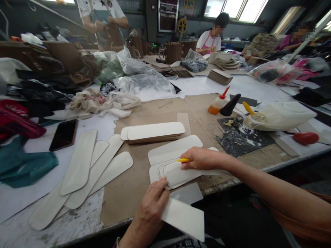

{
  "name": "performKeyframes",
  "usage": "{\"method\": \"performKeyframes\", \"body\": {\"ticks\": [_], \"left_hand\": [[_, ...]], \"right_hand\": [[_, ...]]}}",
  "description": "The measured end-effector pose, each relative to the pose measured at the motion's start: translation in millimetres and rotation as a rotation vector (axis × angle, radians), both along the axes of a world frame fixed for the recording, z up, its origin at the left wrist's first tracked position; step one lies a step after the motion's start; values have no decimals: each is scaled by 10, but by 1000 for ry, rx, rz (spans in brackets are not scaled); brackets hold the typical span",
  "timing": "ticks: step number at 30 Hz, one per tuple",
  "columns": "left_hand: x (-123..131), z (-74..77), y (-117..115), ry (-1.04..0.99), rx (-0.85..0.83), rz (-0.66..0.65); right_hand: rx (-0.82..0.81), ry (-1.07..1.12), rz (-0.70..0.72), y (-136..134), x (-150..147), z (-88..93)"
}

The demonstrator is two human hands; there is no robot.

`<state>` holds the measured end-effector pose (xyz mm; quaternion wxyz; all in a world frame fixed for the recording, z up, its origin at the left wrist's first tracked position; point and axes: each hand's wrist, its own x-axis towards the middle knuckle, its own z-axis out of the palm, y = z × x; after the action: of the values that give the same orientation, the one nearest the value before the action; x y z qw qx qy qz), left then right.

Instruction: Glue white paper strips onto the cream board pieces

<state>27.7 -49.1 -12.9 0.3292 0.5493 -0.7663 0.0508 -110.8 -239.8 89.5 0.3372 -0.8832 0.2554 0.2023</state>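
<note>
Head view: right grip (204,159) clamped on a yellow tool (183,159) over a light, stiff, thin pale panel (181,175) on the desk (281,165), best held by its edges; left grip (152,203) on a second panel (183,218), closure unclear.

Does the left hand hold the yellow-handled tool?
No, the yellow-handled tool is in the right hand; the left hand is on a pale panel.

I can't read any words or numbers here. Up at the top middle of the frame, a small green digital display (154,45) glows by the far wall, but its digits are too small to make out, and the wall-mounted board (168,15) beside it is too blurred. The pale cut panels (155,131) before me show no legible print.
</note>
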Motion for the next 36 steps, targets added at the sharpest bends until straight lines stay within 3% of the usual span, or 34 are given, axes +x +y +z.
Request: {"method": "performKeyframes", "body": {"ticks": [6, 14, 23, 26, 30, 33, 36], "left_hand": [[3, -24, 36, 30, 57, -3], [31, 11, -9, -70, -22, -13], [25, 15, -17, -98, 76, -19], [24, -71, -12, -72, 23, -7], [64, -181, -24, -53, -46, -37], [104, -228, -34, -74, -58, -59], [142, -251, -34, -107, -69, -93]], "right_hand": [[-111, 85, 30, -12, 71, -168], [-150, 121, 30, -14, 64, -170], [-139, 112, 28, -14, 76, -185], [-94, 106, -25, -78, -133, -130], [-51, 55, -202, -263, -756, -119], [18, -59, -390, -362, -1201, -199], [-48, -121, -523, -382, -1373, -345]]}}
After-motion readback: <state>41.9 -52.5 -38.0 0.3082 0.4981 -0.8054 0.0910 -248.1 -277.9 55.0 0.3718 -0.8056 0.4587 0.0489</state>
